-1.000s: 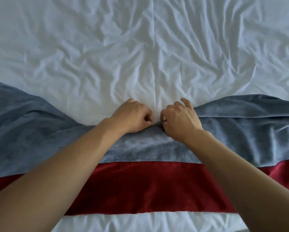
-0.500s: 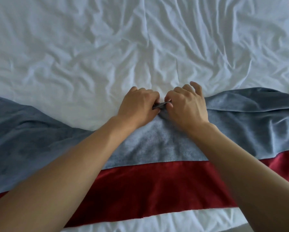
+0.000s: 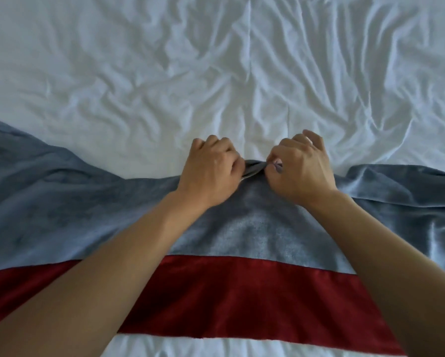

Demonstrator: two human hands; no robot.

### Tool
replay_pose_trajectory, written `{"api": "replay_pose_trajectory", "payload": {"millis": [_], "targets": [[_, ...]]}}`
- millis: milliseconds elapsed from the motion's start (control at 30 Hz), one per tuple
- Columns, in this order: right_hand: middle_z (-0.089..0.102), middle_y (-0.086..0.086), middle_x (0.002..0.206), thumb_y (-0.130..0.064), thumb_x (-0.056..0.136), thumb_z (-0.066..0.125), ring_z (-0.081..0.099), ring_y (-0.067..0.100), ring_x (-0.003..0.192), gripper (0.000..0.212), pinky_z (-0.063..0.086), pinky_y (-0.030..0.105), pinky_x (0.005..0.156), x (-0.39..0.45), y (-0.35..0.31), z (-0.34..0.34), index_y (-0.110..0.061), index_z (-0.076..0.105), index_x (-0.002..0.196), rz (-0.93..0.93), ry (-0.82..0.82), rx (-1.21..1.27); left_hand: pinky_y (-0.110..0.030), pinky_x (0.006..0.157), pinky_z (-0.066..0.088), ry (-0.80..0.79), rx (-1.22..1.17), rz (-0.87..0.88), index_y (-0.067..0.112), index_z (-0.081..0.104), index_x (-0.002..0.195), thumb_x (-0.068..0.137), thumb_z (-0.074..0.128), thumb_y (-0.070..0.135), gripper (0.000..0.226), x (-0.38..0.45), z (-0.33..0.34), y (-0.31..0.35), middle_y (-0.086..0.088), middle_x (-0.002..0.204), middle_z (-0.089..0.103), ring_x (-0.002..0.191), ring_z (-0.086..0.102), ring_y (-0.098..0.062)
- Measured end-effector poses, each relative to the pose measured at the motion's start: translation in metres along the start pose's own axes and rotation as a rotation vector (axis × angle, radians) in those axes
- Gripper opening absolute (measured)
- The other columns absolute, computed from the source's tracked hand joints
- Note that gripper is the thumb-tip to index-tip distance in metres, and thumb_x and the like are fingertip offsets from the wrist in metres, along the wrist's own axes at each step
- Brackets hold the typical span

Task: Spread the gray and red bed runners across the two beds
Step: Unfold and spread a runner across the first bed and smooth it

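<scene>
- My left hand (image 3: 211, 171) and right hand (image 3: 302, 168) pinch the gray runner's (image 3: 254, 228) far edge.
- Red runner (image 3: 242, 292) lies nearer me; wrinkled white bed (image 3: 164, 73) stretches beyond my hands.

The plush velvet bed runner (image 3: 254, 235) has two plain bands: a dusty blue-gray one on the far side and a deep crimson one on the near side. The rumpled cotton bed sheet (image 3: 139, 73) under it is solid white, without any print.
</scene>
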State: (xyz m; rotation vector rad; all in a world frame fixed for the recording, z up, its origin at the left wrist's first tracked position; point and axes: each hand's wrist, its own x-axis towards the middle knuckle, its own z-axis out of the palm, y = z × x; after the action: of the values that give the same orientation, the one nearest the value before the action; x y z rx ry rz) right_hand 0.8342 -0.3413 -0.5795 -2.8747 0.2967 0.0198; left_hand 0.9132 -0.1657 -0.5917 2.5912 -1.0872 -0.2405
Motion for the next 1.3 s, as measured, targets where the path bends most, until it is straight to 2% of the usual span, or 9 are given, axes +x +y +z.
{"api": "replay_pose_trajectory", "payload": {"millis": [133,300,467,633,833,933,1033,1133,1300], "targets": [[0.068,-0.001,0.072,-0.019,0.089,0.054,0.057,0.024,0.075,0.025,0.036,0.038,0.103,0.009,0.001,0.002,-0.015,0.074,0.074,0.031,-0.01,0.082,-0.033,0.079,0.024,-0.162,0.129,-0.121,0.019,0.063,0.078,0.088,0.057,0.031,0.017,0.005,0.002,-0.018,0.006,0.084,0.06,0.089,0.05,-0.02],[0.071,-0.001,0.085,-0.025,0.085,0.059,0.06,0.023,0.09,0.018,0.026,0.034,0.106,0.024,-0.002,0.011,-0.023,0.077,0.087,-0.078,-0.26,-0.047,-0.032,0.079,0.019,-0.184,0.181,-0.079,0.027,0.07,0.092,0.088,0.057,0.026,0.014,0.007,0.004,-0.013,0.007,0.09,0.065,0.091,0.051,-0.02],[0.071,0.005,0.084,-0.017,0.086,0.057,0.061,0.03,0.086,0.018,0.035,0.043,0.099,0.034,0.012,0.004,-0.014,0.075,0.085,-0.015,-0.052,-0.051,-0.033,0.077,0.024,-0.037,0.092,-0.118,0.025,0.07,0.083,0.089,0.054,0.023,0.017,0.027,0.0,-0.006,0.008,0.077,0.064,0.08,0.051,-0.019],[0.07,0.003,0.089,-0.015,0.089,0.054,0.061,0.029,0.091,0.017,0.036,0.043,0.102,0.043,0.023,-0.003,-0.015,0.071,0.089,0.002,-0.035,-0.035,-0.036,0.085,0.029,-0.216,-0.049,-0.096,0.031,0.068,0.089,0.085,0.055,0.031,0.014,0.044,-0.003,-0.008,0.01,0.072,0.064,0.075,0.054,-0.015],[0.069,-0.004,0.095,-0.036,0.084,0.059,0.06,0.021,0.093,0.026,0.036,0.037,0.097,0.05,0.012,0.004,-0.019,0.069,0.101,-0.049,-0.104,0.119,-0.034,0.072,0.027,0.075,0.164,0.079,0.014,0.057,0.077,0.078,0.056,0.018,0.004,0.042,0.002,-0.002,0.0,0.076,0.055,0.072,0.048,-0.023],[0.069,-0.003,0.083,-0.029,0.087,0.041,0.057,0.02,0.08,0.035,0.035,0.032,0.093,0.052,0.005,0.008,-0.016,0.071,0.076,-0.017,-0.099,0.184,-0.035,0.077,0.029,-0.063,0.113,0.095,0.016,0.062,0.076,0.087,0.048,0.033,0.024,0.027,0.007,-0.001,0.003,0.08,0.06,0.077,0.05,-0.021],[0.073,-0.004,0.092,-0.02,0.086,0.049,0.06,0.02,0.087,0.027,0.033,0.034,0.097,0.053,0.006,0.011,-0.021,0.076,0.084,-0.013,-0.139,0.176,-0.036,0.082,0.029,-0.119,0.068,0.018,0.018,0.067,0.07,0.096,0.033,0.039,0.048,0.018,0.005,-0.007,0.009,0.079,0.066,0.08,0.05,-0.016],[0.071,-0.008,0.103,-0.025,0.082,0.059,0.058,0.02,0.099,0.023,0.031,0.035,0.101,0.051,0.003,0.014,-0.029,0.076,0.098,-0.134,-0.301,0.067,-0.035,0.081,0.027,-0.136,0.092,-0.043,0.023,0.055,0.064,0.09,0.052,0.04,0.032,0.019,0.004,-0.018,0.009,0.067,0.059,0.079,0.049,-0.018],[0.07,-0.006,0.092,-0.032,0.08,0.061,0.059,0.02,0.094,0.022,0.029,0.033,0.104,0.041,-0.006,0.016,-0.029,0.075,0.097,-0.174,-0.339,0.07,-0.033,0.087,0.027,-0.273,0.023,-0.053,0.033,0.062,0.089,0.081,0.063,0.039,0.01,0.02,0.003,-0.027,0.012,0.076,0.062,0.086,0.052,-0.013]]}}
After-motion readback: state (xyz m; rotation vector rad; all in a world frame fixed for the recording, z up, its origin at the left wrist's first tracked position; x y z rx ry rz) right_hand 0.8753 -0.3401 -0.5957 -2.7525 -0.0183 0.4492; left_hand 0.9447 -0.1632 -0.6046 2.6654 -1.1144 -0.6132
